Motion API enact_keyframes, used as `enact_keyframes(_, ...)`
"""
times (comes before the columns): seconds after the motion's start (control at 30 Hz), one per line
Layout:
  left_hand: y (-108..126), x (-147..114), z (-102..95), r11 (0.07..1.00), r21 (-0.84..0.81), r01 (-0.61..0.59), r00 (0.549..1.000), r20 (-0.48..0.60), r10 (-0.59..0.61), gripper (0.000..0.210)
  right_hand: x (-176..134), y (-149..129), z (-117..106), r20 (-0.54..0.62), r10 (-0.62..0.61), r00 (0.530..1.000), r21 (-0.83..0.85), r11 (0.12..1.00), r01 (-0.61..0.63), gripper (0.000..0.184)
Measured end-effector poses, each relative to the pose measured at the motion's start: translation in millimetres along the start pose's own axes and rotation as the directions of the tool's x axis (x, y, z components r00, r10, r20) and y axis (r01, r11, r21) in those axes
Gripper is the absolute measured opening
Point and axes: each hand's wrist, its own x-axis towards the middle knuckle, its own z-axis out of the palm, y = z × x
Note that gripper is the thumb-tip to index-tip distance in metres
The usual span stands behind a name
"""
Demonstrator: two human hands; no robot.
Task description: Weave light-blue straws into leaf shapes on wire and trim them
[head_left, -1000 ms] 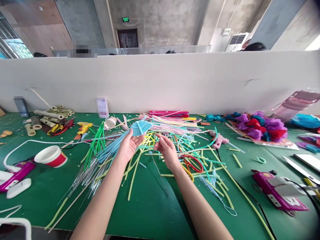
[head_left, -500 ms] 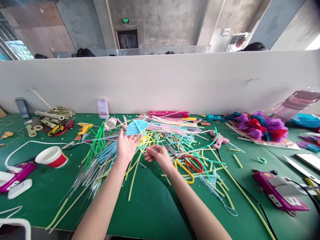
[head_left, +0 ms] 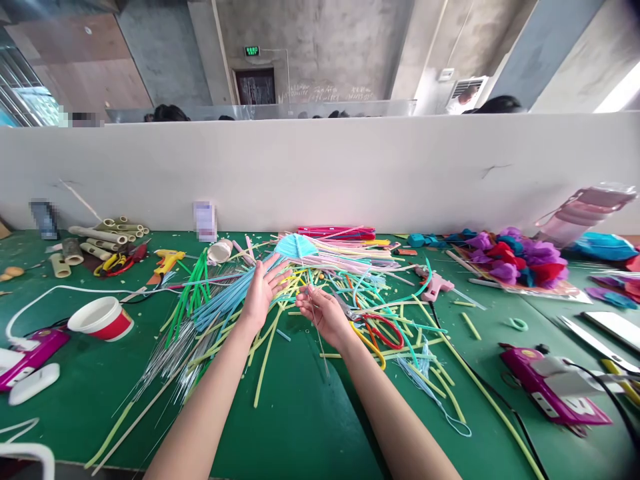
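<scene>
A light-blue fan-shaped piece point(head_left: 297, 247) with fine ribs stands up above the pile, on a thin wire stem. My right hand point(head_left: 324, 312) pinches that stem between thumb and fingers, and the wire's loose end hangs below toward the table. To its left, my left hand point(head_left: 263, 290) is open, palm turned inward and fingers spread, apart from the fan. Behind and under both hands lie blue fuzzy stems point(head_left: 227, 297) and many pink and yellow ones. Scissors with red and yellow handles point(head_left: 383, 333) rest just right of my right hand.
On the left are a paper cup point(head_left: 101, 319), a yellow glue gun point(head_left: 167, 261) and bamboo pieces point(head_left: 100, 237). At right lie a pink glue gun point(head_left: 434, 285), purple and red petals point(head_left: 520, 257) and a power strip point(head_left: 550, 387). A white partition point(head_left: 320, 173) borders the table's back.
The fan has moved right, away from my left hand, and is now carried by its stem in my right hand. My left hand has turned from palm up to palm inward.
</scene>
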Motion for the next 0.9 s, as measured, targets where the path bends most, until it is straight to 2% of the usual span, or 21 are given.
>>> enact_keyframes(0.1, -3.2, -1.1, 0.5, 1.0, 0.019, -0.024, 0.999, 0.031, 0.023, 0.053, 1.9, 1.4, -2.0, 0.024, 0.052, 0.998, 0.013, 0.999, -0.052, 0.027)
enact_keyframes(0.23, -3.9, 1.0, -3.7, 0.999, 0.014, -0.04, 0.999, 0.029, 0.04, 0.047, 0.7, 1.5, -4.4, 0.027, 0.008, 1.0, -0.029, 1.0, -0.007, 0.033)
enact_keyframes(0.33, -2.8, 4.1, -10.3, 0.997, 0.027, -0.07, 0.997, -0.027, 0.07, 0.034, -1.9, 1.3, -5.4, 0.037, -0.046, 0.998, -0.117, 0.992, 0.05, 0.039)
enact_keyframes(0.43, -1.2, 5.6, -15.7, 0.995, 0.04, -0.09, 0.992, -0.082, 0.093, 0.027, -3.8, 1.4, -5.1, 0.055, -0.044, 0.998, -0.181, 0.982, 0.053, 0.041)
enact_keyframes(0.77, 1.1, 11.9, -26.8, 0.998, 0.011, -0.068, 0.981, -0.183, 0.069, 0.027, -6.9, -2.3, -1.8, 0.055, -0.035, 0.998, -0.193, 0.98, 0.045, 0.042)
enact_keyframes(0.83, 0.5, 12.5, -28.3, 0.999, -0.003, -0.052, 0.984, -0.17, 0.051, 0.029, -6.7, -1.6, -1.6, 0.066, -0.043, 0.997, -0.177, 0.983, 0.054, 0.041)
enact_keyframes(0.9, -0.4, 11.2, -26.7, 1.0, -0.007, -0.015, 0.994, -0.108, 0.015, 0.034, -6.1, -0.7, -1.5, 0.082, -0.054, 0.995, -0.141, 0.988, 0.065, 0.04)
